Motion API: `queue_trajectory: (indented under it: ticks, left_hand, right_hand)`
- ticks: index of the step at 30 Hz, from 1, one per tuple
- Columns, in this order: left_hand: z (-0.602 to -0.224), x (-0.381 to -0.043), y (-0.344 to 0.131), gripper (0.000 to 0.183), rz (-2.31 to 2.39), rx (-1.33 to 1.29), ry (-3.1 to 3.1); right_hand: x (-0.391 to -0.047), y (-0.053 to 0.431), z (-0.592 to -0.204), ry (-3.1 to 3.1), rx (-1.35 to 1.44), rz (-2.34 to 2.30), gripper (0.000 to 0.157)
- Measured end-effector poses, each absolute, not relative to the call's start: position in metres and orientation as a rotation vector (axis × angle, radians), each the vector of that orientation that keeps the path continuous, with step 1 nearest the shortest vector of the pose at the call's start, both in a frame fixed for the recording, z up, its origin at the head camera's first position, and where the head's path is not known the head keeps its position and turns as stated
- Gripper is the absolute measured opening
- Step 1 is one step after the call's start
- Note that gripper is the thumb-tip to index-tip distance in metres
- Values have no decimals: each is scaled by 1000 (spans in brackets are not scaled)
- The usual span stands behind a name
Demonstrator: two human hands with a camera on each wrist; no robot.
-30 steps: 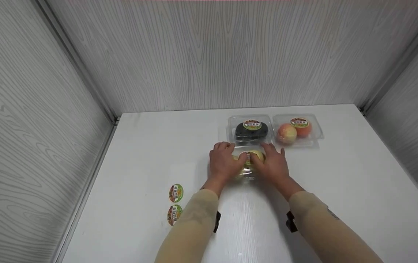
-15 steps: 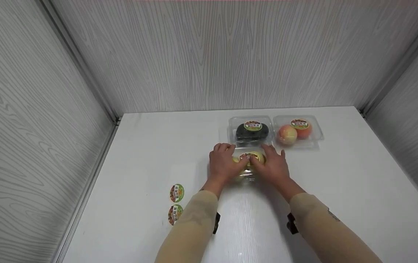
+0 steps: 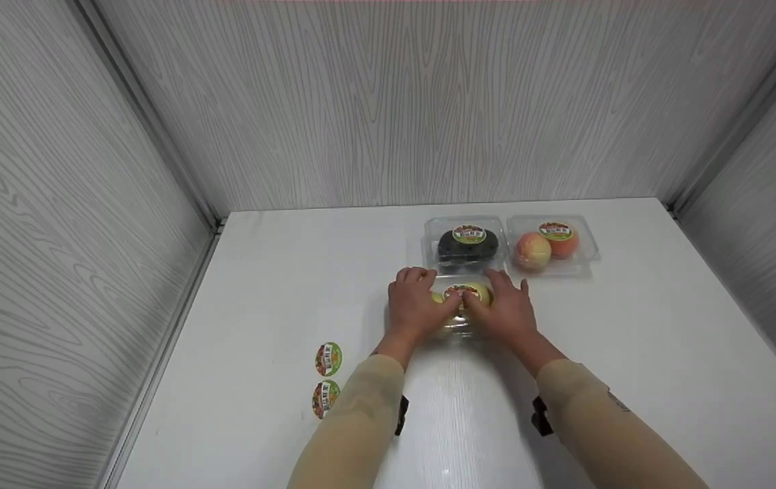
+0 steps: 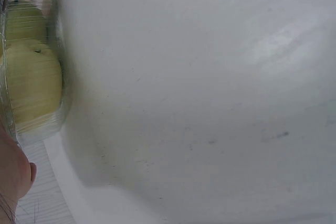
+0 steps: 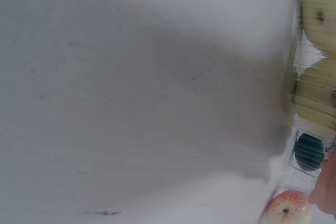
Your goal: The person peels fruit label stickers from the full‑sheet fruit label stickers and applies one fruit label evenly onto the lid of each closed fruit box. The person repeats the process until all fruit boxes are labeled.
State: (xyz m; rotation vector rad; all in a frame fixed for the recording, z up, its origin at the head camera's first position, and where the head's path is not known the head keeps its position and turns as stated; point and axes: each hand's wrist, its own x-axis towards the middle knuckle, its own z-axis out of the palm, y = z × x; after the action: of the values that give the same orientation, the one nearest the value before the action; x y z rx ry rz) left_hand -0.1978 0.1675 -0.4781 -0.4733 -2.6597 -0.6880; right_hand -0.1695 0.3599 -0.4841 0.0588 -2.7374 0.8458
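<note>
A clear plastic fruit box (image 3: pixel 459 333) with pale yellow-green round fruit (image 4: pixel 35 82) inside stands on the white table. My left hand (image 3: pixel 418 302) grips its left side and my right hand (image 3: pixel 506 309) grips its right side. Both thumbs meet on top, over an oval fruit label (image 3: pixel 461 288) on the lid, and partly cover it. In the right wrist view the yellow-green fruit (image 5: pixel 317 90) shows through the ribbed box wall, with part of the right hand (image 5: pixel 326 182) at the edge.
Behind stand two more labelled clear boxes: one with a dark item (image 3: pixel 467 251), one with a peach (image 3: pixel 533 251) and an orange-red fruit (image 3: pixel 564 246). Two loose oval labels (image 3: pixel 328 358) lie left of the left forearm. Grey wood-grain panels (image 3: pixel 388 102) enclose the table's back and sides.
</note>
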Motion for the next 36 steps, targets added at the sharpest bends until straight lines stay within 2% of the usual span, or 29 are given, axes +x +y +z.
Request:
queue_trajectory:
  ticks: [36]
  left_hand:
    - [-479,-198,167,64,-675,-471,-2697]
  right_hand:
    - [-168,358,-484,-2748,35,886,69]
